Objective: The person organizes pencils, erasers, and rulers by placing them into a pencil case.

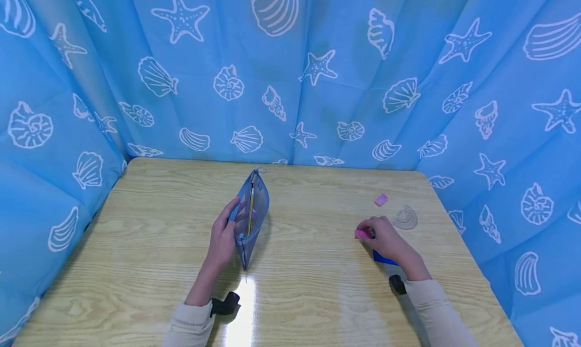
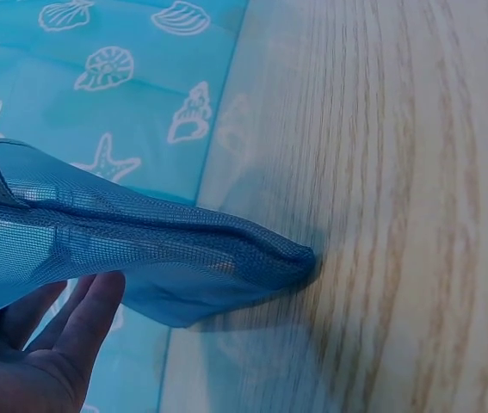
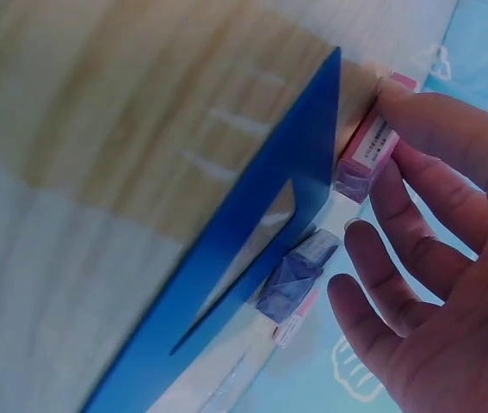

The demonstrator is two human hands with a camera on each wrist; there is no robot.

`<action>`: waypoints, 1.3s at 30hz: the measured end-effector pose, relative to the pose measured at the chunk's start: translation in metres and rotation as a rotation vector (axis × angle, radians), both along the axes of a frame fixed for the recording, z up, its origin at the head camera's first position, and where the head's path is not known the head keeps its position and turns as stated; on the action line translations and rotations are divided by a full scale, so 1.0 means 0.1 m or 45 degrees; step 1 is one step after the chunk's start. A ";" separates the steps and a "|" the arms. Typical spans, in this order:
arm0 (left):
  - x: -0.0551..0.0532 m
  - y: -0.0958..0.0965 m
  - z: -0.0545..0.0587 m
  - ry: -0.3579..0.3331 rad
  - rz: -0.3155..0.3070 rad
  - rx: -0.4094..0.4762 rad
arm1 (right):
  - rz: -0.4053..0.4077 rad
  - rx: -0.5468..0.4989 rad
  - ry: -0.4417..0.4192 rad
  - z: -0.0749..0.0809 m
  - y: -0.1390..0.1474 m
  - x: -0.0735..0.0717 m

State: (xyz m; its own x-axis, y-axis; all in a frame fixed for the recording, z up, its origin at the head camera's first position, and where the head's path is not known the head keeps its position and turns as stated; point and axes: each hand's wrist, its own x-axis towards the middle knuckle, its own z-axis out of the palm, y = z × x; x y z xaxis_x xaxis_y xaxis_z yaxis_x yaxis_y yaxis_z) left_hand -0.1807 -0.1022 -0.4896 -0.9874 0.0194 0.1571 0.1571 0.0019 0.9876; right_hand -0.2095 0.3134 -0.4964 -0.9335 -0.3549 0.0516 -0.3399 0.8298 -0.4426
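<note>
My left hand holds a blue mesh pencil case by its near left side. Its mouth gapes upward, and a yellow pencil stands inside. In the left wrist view the case reaches across the picture, with the fingers against its underside. My right hand pinches a pink eraser between thumb and fingers. The right wrist view shows this eraser in a clear wrapper with a white label. Below that hand lies a blue set square, partly hidden by it.
Beyond the right hand lie a second pink eraser and a clear protractor. The wooden table has a blue shell-patterned curtain along its back and sides.
</note>
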 end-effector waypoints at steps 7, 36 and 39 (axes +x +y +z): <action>0.00 0.00 0.00 0.005 -0.002 -0.008 | 0.021 -0.026 -0.032 0.01 -0.04 0.01; 0.01 0.00 -0.02 -0.001 -0.008 -0.036 | 0.089 -0.309 0.015 0.00 -0.25 0.03; 0.01 -0.01 -0.02 0.002 -0.011 -0.027 | 0.126 -0.318 0.044 0.01 -0.29 0.02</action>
